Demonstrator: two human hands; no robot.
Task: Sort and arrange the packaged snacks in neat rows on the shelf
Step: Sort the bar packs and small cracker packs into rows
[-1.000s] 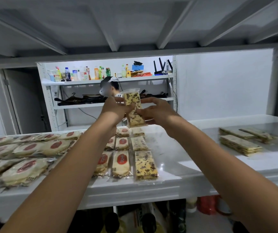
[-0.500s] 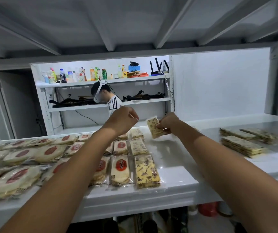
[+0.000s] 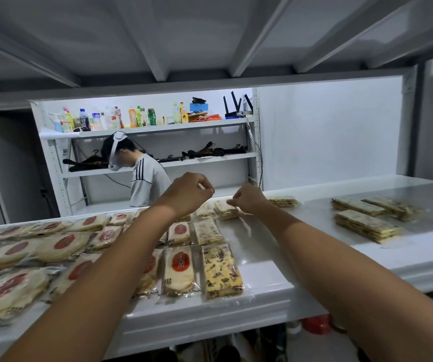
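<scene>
My right hand (image 3: pixel 246 198) pinches the edge of a speckled nut-bar packet (image 3: pixel 224 209) lying at the far end of a column of such packets (image 3: pixel 221 270) on the white shelf (image 3: pixel 275 257). My left hand (image 3: pixel 188 192) hovers just left of it with curled fingers, thumb and forefinger together, holding nothing. Beside the nut bars run columns of round rice-cracker packets with red labels (image 3: pixel 178 269). More of these crackers (image 3: pixel 61 242) cover the shelf's left part.
Stacks of flat nut-bar packets (image 3: pixel 367 226) lie at the right of the shelf, another stack (image 3: pixel 283 201) just beyond my right hand. A person with a headset (image 3: pixel 142 176) stands behind the shelf before a rack of bottles (image 3: pixel 137 118). An upper shelf hangs overhead.
Both hands held the nut-bar packet upright in the air; the left hand let go, and the right hand lowered the packet flat onto the shelf at the column's far end.
</scene>
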